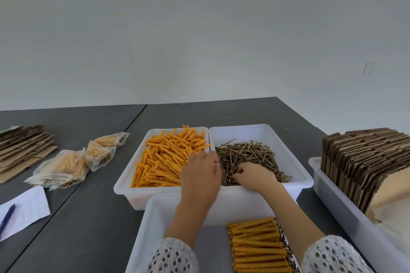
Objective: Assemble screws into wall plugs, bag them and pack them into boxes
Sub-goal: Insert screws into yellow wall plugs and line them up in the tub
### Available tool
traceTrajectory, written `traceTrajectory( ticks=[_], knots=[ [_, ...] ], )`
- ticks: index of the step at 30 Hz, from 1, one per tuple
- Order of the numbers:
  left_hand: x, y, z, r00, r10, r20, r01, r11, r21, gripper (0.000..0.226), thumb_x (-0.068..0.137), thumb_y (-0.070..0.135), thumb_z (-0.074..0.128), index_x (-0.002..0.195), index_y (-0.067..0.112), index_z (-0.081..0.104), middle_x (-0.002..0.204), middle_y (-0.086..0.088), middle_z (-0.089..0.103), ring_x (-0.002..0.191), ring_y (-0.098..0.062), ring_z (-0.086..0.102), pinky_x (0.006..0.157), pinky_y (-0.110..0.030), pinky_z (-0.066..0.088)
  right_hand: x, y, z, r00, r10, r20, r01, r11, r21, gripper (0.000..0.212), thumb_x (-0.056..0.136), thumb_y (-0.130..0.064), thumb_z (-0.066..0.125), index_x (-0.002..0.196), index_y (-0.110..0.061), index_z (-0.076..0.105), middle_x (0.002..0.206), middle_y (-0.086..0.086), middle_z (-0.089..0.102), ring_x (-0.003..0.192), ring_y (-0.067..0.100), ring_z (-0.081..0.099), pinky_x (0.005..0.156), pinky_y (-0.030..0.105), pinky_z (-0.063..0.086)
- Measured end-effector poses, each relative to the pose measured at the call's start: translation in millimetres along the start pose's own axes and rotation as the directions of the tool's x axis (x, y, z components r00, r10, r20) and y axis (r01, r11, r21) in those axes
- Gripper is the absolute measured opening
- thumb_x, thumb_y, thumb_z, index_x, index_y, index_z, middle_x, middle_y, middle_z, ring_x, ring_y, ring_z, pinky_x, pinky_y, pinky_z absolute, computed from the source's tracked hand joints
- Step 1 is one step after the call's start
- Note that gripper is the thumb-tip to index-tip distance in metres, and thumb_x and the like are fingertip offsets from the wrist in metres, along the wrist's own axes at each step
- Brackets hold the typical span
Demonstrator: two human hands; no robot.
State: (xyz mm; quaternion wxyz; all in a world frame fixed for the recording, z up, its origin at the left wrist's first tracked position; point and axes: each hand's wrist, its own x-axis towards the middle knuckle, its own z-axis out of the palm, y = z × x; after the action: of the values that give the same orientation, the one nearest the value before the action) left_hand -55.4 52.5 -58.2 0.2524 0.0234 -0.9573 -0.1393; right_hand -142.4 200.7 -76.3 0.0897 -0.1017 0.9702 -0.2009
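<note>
Grey tabletop [99, 217] holds four white trays in front of you. Your left hand [199, 175] hovers blurred over the orange wall plugs [164, 162], fingers loosely spread. Your right hand [255, 176] curls into the screws [248, 155], pinching some. Assembled plugs [257, 248] fill the near tray [153, 217]; three filled bags [75, 162] lie left.

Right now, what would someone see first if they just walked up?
Probably the bright orange wall plugs filling the left white bin, beside the dark tangle of screws in the right bin. Both hands are at those bins: the left hand over their shared edge, the right hand curled in the screws. Nearest, a neat row of assembled plugs lies in a white tray.
</note>
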Motion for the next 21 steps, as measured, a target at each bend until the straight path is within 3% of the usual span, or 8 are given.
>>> traceTrajectory(
  ticks=[2,4,8,12,15,17,21],
  knots=[
    [1,-20,4,0.981,-0.185,0.065,0.176,0.977,0.121,0.024,0.099,0.033,0.041,0.118,0.028,0.055,0.119,0.005,0.054,0.114,-0.018,0.045,0.091,-0.034,0.043,-2,-4,-2,0.995,0.027,0.098,-0.018,0.996,-0.091,0.030,0.095,-0.035,0.044,0.116,-0.021,0.060,0.114,0.002,0.062,0.106,0.024,0.058,0.096,0.044,0.048],
    [1,-29,8,0.948,-0.267,0.177,0.241,0.958,0.153,0.031,0.100,0.037,0.037,0.125,0.029,0.055,0.129,0.001,0.050,0.124,-0.024,0.041,0.102,-0.043,0.038,-3,-4,-5,0.989,0.029,0.146,-0.013,0.994,-0.107,0.035,0.095,-0.030,0.040,0.126,-0.021,0.054,0.122,0.004,0.058,0.111,0.025,0.055,0.099,0.045,0.046],
    [3,-31,10,0.932,-0.239,0.274,0.189,0.962,0.198,0.040,0.103,0.038,0.026,0.133,0.034,0.052,0.130,0.000,0.054,0.124,-0.026,0.045,0.103,-0.047,0.035,-6,-5,-9,0.975,0.045,0.218,-0.022,0.994,-0.108,0.033,0.092,-0.025,0.037,0.123,-0.020,0.045,0.107,0.004,0.053,0.104,0.027,0.052,0.099,0.046,0.044],
    [3,-34,9,0.923,-0.238,0.301,0.196,0.967,0.163,0.036,0.103,0.032,0.027,0.128,0.035,0.053,0.113,0.000,0.066,0.108,-0.024,0.055,0.099,-0.045,0.038,-4,-6,-8,0.972,0.064,0.225,-0.038,0.992,-0.118,0.036,0.091,-0.028,0.037,0.124,-0.017,0.048,0.120,0.008,0.056,0.113,0.029,0.053,0.101,0.046,0.044],
    [4,-34,10,0.927,-0.252,0.279,0.221,0.965,0.138,0.033,0.101,0.029,0.030,0.113,0.030,0.060,0.102,0.002,0.068,0.096,-0.021,0.058,0.095,-0.041,0.041,-2,-3,-4,0.987,0.012,0.163,0.000,0.997,-0.077,0.021,0.091,-0.021,0.040,0.102,-0.014,0.057,0.098,0.004,0.060,0.092,0.023,0.058,0.084,0.035,0.048],
    [3,-33,11,0.935,-0.260,0.241,0.244,0.965,0.097,0.032,0.101,0.028,0.032,0.110,0.031,0.063,0.098,0.005,0.068,0.091,-0.018,0.060,0.092,-0.039,0.045,-2,-1,-2,0.996,-0.032,0.086,0.035,0.999,-0.032,0.014,0.090,-0.017,0.043,0.087,-0.014,0.057,0.081,0.001,0.056,0.074,0.019,0.052,0.068,0.031,0.043],
    [-1,-31,12,0.962,-0.273,-0.013,0.271,0.958,-0.099,0.024,0.099,0.025,0.043,0.109,0.033,0.063,0.096,0.013,0.065,0.088,-0.010,0.057,0.071,-0.031,0.053,-8,-2,0,0.990,-0.107,-0.095,0.111,0.993,0.036,0.016,0.094,-0.015,0.049,0.082,-0.018,0.059,0.076,-0.002,0.061,0.066,0.018,0.054,0.064,0.033,0.047]
  ],
)
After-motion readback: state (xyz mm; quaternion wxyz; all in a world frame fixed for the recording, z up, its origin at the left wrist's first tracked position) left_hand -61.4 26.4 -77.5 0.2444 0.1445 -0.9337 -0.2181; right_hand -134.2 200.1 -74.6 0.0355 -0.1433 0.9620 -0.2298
